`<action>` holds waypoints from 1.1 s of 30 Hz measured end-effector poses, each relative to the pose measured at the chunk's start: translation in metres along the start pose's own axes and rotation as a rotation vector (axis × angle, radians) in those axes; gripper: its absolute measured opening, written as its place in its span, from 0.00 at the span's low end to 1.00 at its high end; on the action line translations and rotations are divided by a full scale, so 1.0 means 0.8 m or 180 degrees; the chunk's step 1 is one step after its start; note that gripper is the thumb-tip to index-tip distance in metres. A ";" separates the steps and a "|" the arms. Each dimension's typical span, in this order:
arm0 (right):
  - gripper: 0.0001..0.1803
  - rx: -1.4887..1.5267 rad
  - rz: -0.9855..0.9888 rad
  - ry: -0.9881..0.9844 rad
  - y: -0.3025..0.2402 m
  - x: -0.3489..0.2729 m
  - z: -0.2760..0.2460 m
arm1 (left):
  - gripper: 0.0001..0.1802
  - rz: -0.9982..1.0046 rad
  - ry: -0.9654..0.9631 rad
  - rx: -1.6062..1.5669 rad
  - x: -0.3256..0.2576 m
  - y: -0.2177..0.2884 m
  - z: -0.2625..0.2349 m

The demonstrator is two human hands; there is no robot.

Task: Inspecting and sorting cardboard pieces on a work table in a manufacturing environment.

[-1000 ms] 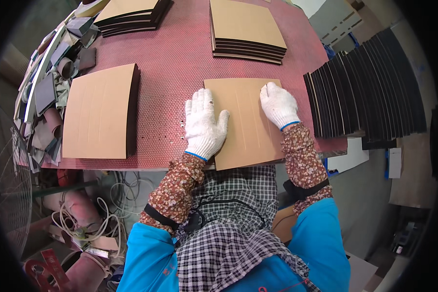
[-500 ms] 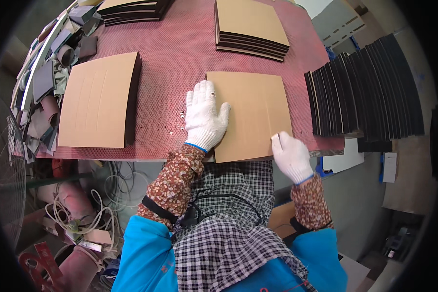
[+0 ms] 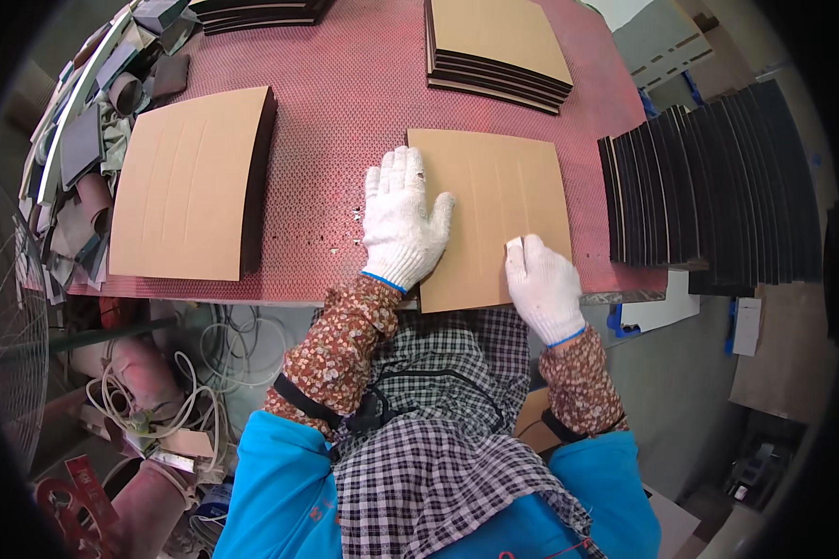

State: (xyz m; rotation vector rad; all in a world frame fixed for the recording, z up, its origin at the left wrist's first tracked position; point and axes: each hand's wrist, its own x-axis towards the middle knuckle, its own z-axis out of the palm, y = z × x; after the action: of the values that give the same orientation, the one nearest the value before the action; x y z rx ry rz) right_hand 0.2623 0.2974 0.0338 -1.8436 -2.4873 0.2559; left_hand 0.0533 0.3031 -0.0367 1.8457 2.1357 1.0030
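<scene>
A tan board with faint straight grooves lies on the red mesh-covered table in front of me. My left hand, in a white knit glove, rests flat along the board's left edge, its fingers stretched out and thumb spread over the surface. Over the lower right part of the board is my right hand, also gloved, its fingers drawn together and pointing away from me. A small pale bit shows at its fingertips; what it is I cannot make out.
Grooved tan boards are stacked at the left. Another stack is at the far side. Many dark-edged boards stand in a row at the right. Sanding scraps and blocks crowd the table's left rim. Hoses hang below.
My right hand has moved from the board's lower right edge leftward and slightly farther in over its face. My left hand stays flat at the left edge; the whole view has shifted slightly.
</scene>
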 end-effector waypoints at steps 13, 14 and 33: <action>0.19 -0.0141 -0.0063 0.0327 -0.012 0.141 0.007 | 0.43 -0.0025 -0.0013 0.0024 -0.002 0.000 0.001; 0.16 -0.0227 -0.0172 0.0518 -0.013 0.132 0.009 | 0.42 -0.0009 0.0037 0.0017 -0.003 -0.001 0.001; 0.18 0.0277 -0.0064 0.0123 -0.037 -0.047 0.011 | 0.42 -0.0030 -0.0041 -0.0241 0.001 -0.001 0.003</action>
State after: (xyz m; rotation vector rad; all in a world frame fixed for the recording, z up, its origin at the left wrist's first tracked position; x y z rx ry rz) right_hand 0.2440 0.2520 0.0321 -1.7725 -2.4272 0.3193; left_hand 0.0536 0.3049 -0.0387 1.8011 2.0674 1.0521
